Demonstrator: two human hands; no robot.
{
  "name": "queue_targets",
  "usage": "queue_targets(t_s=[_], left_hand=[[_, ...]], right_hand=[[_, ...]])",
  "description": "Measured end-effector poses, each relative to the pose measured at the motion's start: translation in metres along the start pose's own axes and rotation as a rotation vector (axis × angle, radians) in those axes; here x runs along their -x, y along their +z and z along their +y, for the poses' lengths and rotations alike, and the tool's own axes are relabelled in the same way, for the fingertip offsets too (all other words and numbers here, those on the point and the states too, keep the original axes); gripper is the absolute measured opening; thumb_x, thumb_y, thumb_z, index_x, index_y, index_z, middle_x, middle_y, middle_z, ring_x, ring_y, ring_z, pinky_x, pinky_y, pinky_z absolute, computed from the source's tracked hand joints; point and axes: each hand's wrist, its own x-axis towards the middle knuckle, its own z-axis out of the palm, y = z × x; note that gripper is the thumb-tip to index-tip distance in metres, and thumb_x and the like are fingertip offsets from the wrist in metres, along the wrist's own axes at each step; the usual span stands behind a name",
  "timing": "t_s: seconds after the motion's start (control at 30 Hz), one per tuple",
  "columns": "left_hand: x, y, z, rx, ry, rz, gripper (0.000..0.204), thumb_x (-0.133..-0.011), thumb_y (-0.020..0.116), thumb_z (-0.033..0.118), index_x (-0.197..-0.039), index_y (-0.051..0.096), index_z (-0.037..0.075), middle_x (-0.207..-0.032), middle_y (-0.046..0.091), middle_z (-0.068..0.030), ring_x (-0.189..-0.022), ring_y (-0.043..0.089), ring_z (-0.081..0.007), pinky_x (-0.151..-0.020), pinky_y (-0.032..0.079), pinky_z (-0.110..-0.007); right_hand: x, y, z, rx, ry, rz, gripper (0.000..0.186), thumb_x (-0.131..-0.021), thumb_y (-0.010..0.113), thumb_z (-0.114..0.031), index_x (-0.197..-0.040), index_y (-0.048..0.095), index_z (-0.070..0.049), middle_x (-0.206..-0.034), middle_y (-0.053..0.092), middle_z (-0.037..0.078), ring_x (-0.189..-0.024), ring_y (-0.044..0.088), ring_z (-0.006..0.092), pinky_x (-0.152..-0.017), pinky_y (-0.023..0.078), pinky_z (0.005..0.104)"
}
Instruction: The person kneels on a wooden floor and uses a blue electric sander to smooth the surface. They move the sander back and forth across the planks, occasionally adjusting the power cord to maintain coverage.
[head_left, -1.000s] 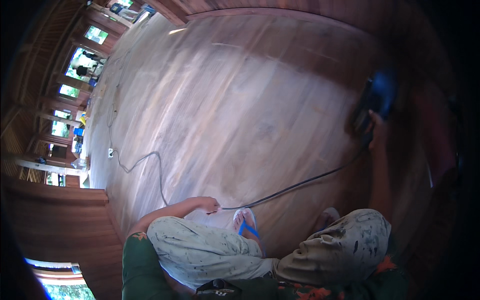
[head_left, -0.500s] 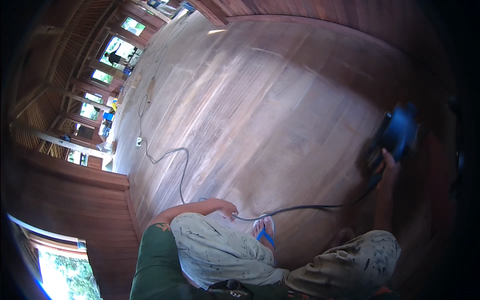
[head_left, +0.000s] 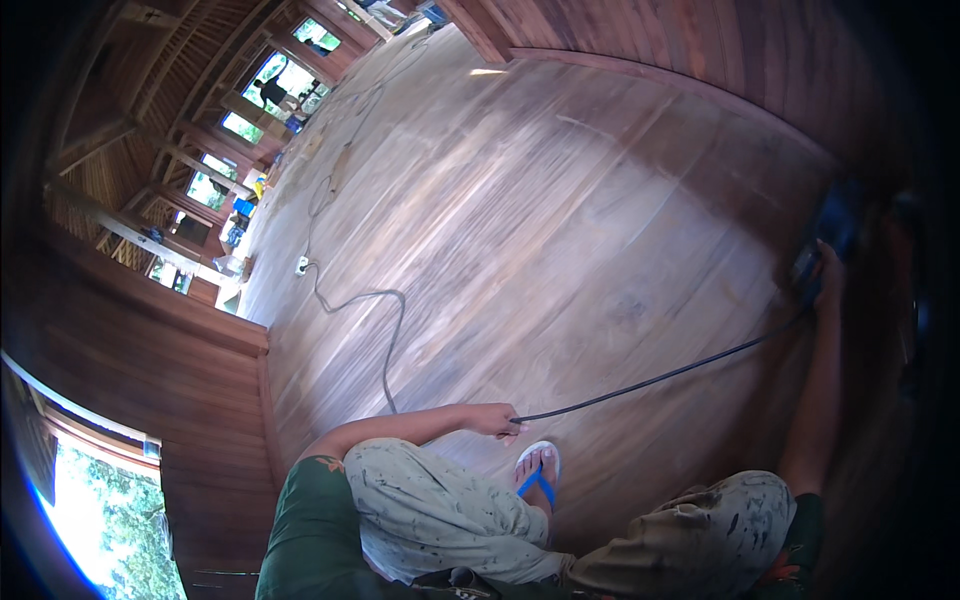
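My left hand (head_left: 492, 419) is closed on a dark power cable (head_left: 650, 381) in front of my left knee. From there the cable stretches nearly straight to the right, toward a blue corded power tool (head_left: 838, 220). My right hand (head_left: 829, 272) grips this tool at the far right, with the arm extended. The tool looks like a sander, but shadow and blur hide its exact kind. It is down by the wooden floor (head_left: 520, 260); whether it touches cannot be told.
A plank wall (head_left: 680, 50) bounds the far right. The cable's slack runs to a white socket block (head_left: 302, 265) on the floor. My foot in a blue-strapped flip-flop (head_left: 540, 476) is below the cable. A person (head_left: 275, 93) stands far off by windows.
The view has shifted. My right hand and the blue tool have moved farther out to the right. My left hand has moved right with the cable, which now hangs straighter between my hands.
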Motion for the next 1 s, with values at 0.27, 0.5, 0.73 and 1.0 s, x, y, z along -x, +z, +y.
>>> queue_targets(t_s=[0.27,0.5,0.73,1.0], left_hand=[[0.010,0.006,-0.079,-0.473,-0.295,-0.195,0.046,-0.099,0.054,0.050,-0.091,0.080,0.013,-0.077,0.071,-0.0135,-0.075,0.067,-0.0294,-0.074,0.051,-0.044],[0.020,-0.017,-0.061,-0.749,-0.476,-0.239,0.036,-0.097,0.057,0.046,-0.107,0.077,0.018,-0.106,0.075,-0.0096,-0.105,0.069,-0.0310,-0.089,0.052,-0.045],[0.031,-0.013,-0.056,-0.714,-0.468,-0.158,0.031,-0.094,0.061,0.038,-0.113,0.075,0.020,-0.111,0.074,-0.0085,-0.108,0.068,-0.0305,-0.091,0.052,-0.044],[0.041,0.027,-0.019,-0.056,-0.212,0.163,0.027,-0.101,0.058,0.029,-0.102,0.072,0.006,-0.073,0.065,-0.0079,-0.068,0.061,-0.0190,-0.066,0.048,-0.034]], right_hand=[[0.159,-0.019,-0.004,-0.017,0.030,-0.002,0.028,-0.083,0.079,-0.033,-0.066,0.062,-0.019,-0.060,0.049,-0.008,-0.052,0.043,0.0071,-0.051,0.031,0.0277],[0.313,-0.016,-0.025,-0.010,0.124,0.026,0.024,-0.083,0.079,-0.019,-0.077,0.058,-0.008,-0.058,0.054,0.000,-0.045,0.048,0.0097,-0.044,0.037,0.0277],[0.289,0.001,-0.015,-0.001,0.047,-0.041,0.020,-0.084,0.078,-0.020,-0.086,0.065,-0.005,-0.061,0.055,-0.002,-0.047,0.048,0.0073,-0.045,0.037,0.0279],[0.086,0.041,-0.053,0.133,-0.058,0.006,0.028,-0.078,0.077,-0.025,-0.064,0.062,-0.006,-0.057,0.059,0.003,-0.050,0.054,0.0142,-0.050,0.041,0.0342]])
